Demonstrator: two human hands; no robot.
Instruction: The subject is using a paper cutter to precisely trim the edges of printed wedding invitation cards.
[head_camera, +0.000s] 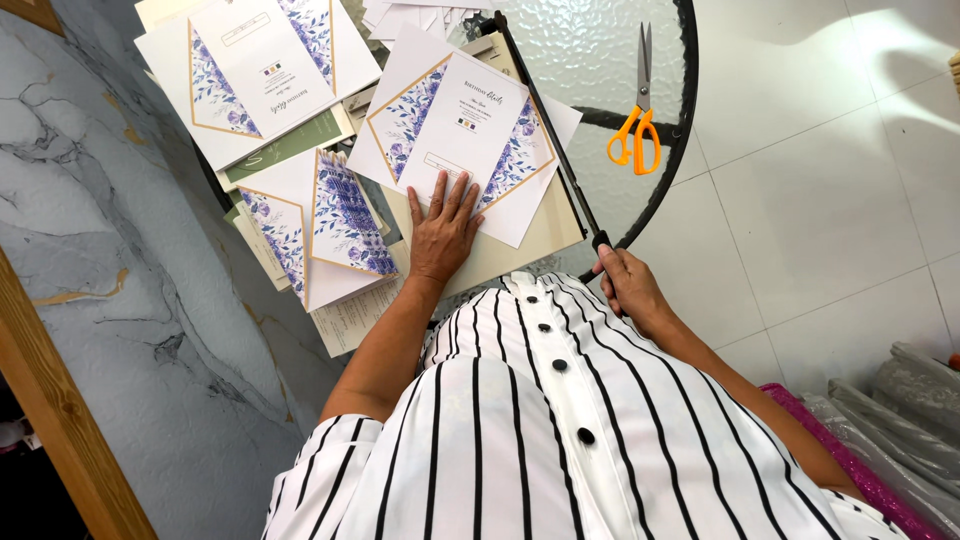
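— Where's the camera sitting?
— On the person's head, looking steeply down past the striped shirt (540, 440) onto the round glass table (600, 60), close in.
— Only that one?
— Just one; the table's far edge is cropped.

Left hand (441, 232) hides the card's (462, 135) lower edge.

card stacks (300, 150) crowd left, bare glass table (600, 60) right, scissors (636, 125) there

Card sheet (462, 125) sits under the left hand (441, 228), on the cutter (520, 235); scissors (636, 125) beyond the right hand (625, 285), card stacks (300, 215) left.
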